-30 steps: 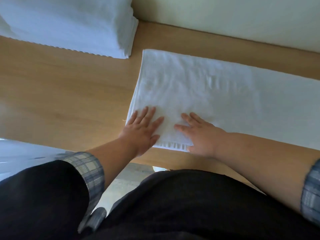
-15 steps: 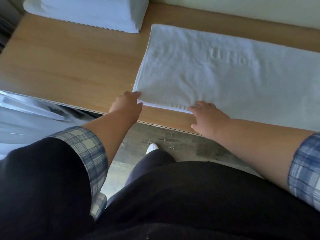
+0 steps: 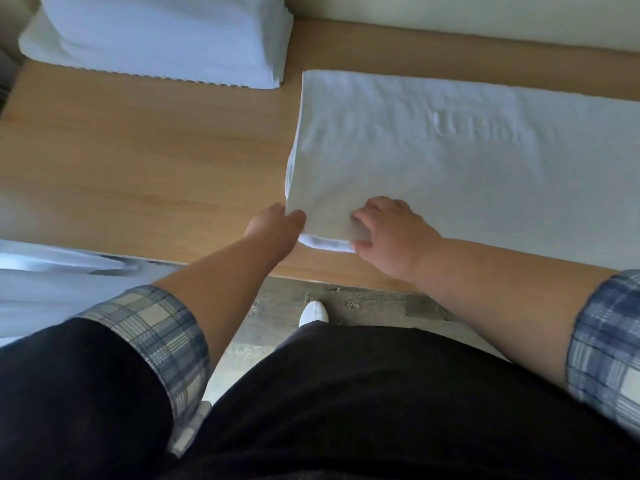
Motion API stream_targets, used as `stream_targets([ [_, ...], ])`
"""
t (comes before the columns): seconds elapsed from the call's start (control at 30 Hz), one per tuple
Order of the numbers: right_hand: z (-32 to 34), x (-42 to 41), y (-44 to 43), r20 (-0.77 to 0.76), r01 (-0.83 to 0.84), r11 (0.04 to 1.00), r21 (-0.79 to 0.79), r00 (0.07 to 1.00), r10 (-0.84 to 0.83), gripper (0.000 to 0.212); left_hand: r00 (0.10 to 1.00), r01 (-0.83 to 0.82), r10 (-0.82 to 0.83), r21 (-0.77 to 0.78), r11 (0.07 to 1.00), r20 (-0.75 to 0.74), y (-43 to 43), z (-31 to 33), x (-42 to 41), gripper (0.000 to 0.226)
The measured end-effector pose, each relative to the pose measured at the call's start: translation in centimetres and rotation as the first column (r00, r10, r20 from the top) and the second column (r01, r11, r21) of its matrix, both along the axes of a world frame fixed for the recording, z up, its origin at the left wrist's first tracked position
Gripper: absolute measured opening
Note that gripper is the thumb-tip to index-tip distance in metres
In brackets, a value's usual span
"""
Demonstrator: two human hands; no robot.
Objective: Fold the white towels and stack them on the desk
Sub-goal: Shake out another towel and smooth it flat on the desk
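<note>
Newly raised off desk (image 3: pixel 138 161), near-left corner of white towel (image 3: pixel 450 168), left hand (image 3: pixel 277 224) pinching it, right hand (image 3: pixel 393 237) gripping edge beside

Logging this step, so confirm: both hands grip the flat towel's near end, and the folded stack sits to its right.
No: the head view shows the folded stack left of the flat towel on the desk. The left hand and right hand grip its near end.

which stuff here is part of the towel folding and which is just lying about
Job: flat white towel, its near corner gripped by left hand and right hand; folded towel stack; desk.
Lying about: white shoe; pale cloth at left.
</note>
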State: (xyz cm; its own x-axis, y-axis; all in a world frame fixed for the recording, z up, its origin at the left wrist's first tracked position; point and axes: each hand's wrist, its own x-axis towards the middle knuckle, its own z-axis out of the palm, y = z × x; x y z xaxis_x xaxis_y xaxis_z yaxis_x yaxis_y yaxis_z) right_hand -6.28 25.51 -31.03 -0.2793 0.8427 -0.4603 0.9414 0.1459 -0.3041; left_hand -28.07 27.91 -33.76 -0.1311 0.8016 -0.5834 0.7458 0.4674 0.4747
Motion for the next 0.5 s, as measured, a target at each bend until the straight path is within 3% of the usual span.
stream_targets([
  [0.07, -0.4, -0.4, 1.2, 0.003, 0.043, 0.998, -0.041, 0.999, -0.043, 0.051, 1.000, -0.008, 0.007, -0.041, 0.999, -0.028, 0.0, -0.1, -0.6, 0.022],
  [0.17, -1.3, -0.6, 3.1, -0.056, 0.115, 0.993, 0.030, 0.992, -0.114, 0.041, 0.994, -0.071, 0.062, -0.098, 0.993, -0.089, 0.2, 0.1, -0.2, 0.046],
  [0.23, -2.3, -0.6, 4.3, -0.053, 0.149, 0.981, 0.126, 0.988, -0.144, 0.037, 0.975, 0.101, -0.079, 0.097, 0.990, -0.209, 0.8, 0.2, 0.5, 0.057],
  [0.3, -3.4, -0.7, 5.1, 0.020, 0.165, 0.982, 0.093, 0.986, -0.168, 0.049, 0.947, 0.314, -0.261, 0.380, 0.870, -0.186, 2.6, 0.4, 1.7, 0.066],
  [0.33, -4.0, -0.7, 5.2, 0.061, 0.169, 0.985, 0.041, 0.983, -0.171, 0.060, 0.914, 0.405, -0.372, 0.450, 0.796, -0.163, 4.0, 0.4, 2.5, 0.070],
  [0.4, -5.5, -0.6, 4.8, 0.130, 0.141, 0.990, -0.002, 0.982, -0.140, 0.074, 0.806, 0.572, -0.568, 0.462, 0.678, -0.165, 7.4, -0.5, 4.4, 0.068],
  [0.5, -6.6, -0.4, 4.0, 0.155, 0.106, 0.994, 0.019, 0.982, -0.107, 0.075, 0.657, 0.753, -0.696, 0.300, 0.586, -0.289, 12.8, -3.1, 6.0, 0.067],
])
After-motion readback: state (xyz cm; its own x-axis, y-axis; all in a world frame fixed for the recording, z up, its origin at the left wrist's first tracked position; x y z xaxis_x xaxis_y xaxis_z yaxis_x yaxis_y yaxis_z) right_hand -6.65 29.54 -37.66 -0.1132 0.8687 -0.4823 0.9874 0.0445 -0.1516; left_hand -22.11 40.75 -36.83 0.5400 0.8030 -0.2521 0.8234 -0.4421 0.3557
